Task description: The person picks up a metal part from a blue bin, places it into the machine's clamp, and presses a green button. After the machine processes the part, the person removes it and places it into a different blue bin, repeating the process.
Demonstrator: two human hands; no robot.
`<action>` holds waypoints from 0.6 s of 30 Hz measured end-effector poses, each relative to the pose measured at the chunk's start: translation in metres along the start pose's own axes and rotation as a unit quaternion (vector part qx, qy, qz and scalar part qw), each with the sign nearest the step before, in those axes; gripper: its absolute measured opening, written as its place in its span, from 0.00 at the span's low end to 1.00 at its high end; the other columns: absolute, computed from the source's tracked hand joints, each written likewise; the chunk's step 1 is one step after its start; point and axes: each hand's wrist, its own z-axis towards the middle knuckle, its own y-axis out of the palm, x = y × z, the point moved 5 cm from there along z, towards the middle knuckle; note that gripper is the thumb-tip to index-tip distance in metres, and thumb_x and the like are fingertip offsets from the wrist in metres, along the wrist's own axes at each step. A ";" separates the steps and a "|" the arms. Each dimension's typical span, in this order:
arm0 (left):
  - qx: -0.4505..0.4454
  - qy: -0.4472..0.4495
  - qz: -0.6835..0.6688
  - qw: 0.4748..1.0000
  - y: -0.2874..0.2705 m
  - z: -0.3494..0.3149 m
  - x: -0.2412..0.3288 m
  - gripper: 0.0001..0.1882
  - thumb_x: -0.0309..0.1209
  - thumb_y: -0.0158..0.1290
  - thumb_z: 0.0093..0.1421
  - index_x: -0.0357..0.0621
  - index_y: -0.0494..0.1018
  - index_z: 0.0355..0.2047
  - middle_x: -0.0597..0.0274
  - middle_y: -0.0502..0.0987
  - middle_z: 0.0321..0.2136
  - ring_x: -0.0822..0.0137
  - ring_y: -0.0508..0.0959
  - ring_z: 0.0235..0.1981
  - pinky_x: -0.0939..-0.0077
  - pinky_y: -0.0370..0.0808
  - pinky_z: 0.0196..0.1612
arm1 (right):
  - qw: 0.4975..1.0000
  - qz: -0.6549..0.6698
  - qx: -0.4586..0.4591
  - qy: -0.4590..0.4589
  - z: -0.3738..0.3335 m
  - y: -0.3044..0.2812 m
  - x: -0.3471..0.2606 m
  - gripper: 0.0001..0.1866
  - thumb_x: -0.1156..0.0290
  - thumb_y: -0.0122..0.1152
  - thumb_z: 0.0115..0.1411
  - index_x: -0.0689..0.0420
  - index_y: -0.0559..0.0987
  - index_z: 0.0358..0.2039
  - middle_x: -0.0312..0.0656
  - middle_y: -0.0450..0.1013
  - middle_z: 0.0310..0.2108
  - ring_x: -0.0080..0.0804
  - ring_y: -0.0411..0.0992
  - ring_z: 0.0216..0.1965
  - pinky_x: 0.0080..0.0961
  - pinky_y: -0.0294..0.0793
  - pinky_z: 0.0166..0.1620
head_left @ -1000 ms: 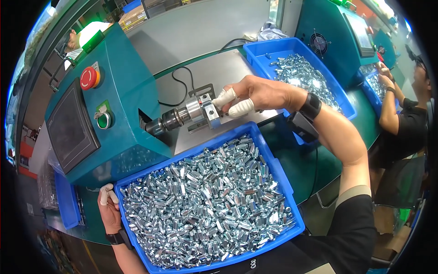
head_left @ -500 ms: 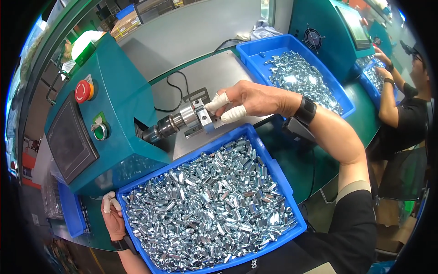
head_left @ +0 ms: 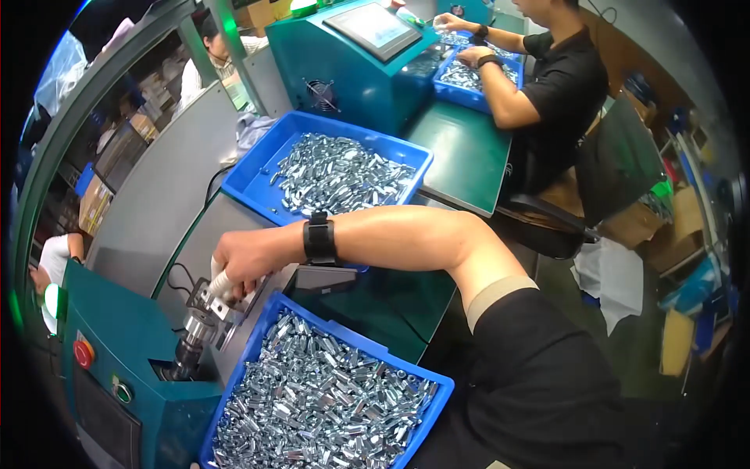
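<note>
My right hand (head_left: 246, 258) reaches in from the right to a metal fixture (head_left: 209, 303) on the bench machine. White finger cots cover some of its fingertips. Its fingers are bent together against the fixture's far end, and whatever they pinch is hidden. A steel spindle (head_left: 190, 348) runs from the fixture into the green machine (head_left: 176, 414). Close below the hand stands a blue bin (head_left: 348, 334) full of shiny hexagonal metal pieces (head_left: 328, 395), like long coupling nuts. My left hand is out of view.
Behind my right forearm is another blue bin (head_left: 254, 181) with similar metal pieces. A red stop button (head_left: 83, 354) is on the machine. A co-worker (head_left: 551, 70) handles pieces in blue bins beside a second green machine (head_left: 351, 70). A chair (head_left: 617, 168) stands at the right.
The view has swung to the right, so the machine and near bin now sit lower left. My left hand has left the picture. My right hand remains at the fixture, its fingers more curled.
</note>
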 end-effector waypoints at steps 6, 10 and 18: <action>0.014 -0.034 -0.045 0.998 -0.021 -0.019 -0.011 0.14 0.46 0.56 0.65 0.51 0.75 0.29 0.75 0.69 0.22 0.72 0.70 0.27 0.74 0.68 0.35 | 0.975 -0.151 0.131 -0.095 0.027 -0.009 0.008 0.22 0.55 0.69 0.56 0.64 0.84 0.38 0.48 0.82 0.30 0.36 0.81 0.30 0.35 0.79 0.32; 0.016 -0.024 -0.022 0.999 -0.036 -0.021 -0.011 0.15 0.47 0.56 0.64 0.51 0.75 0.29 0.74 0.70 0.22 0.72 0.71 0.27 0.72 0.70 0.37 | 0.916 -0.348 0.151 -0.129 0.019 0.012 -0.024 0.19 0.58 0.70 0.51 0.63 0.84 0.30 0.51 0.81 0.28 0.44 0.81 0.31 0.39 0.80 0.32; 0.007 0.004 -0.070 0.998 -0.052 0.002 -0.043 0.15 0.46 0.55 0.66 0.49 0.76 0.34 0.74 0.68 0.22 0.75 0.67 0.26 0.75 0.66 0.34 | 0.822 -0.487 0.191 -0.226 0.030 0.034 -0.049 0.13 0.62 0.70 0.44 0.60 0.84 0.24 0.49 0.79 0.25 0.49 0.80 0.29 0.43 0.79 0.33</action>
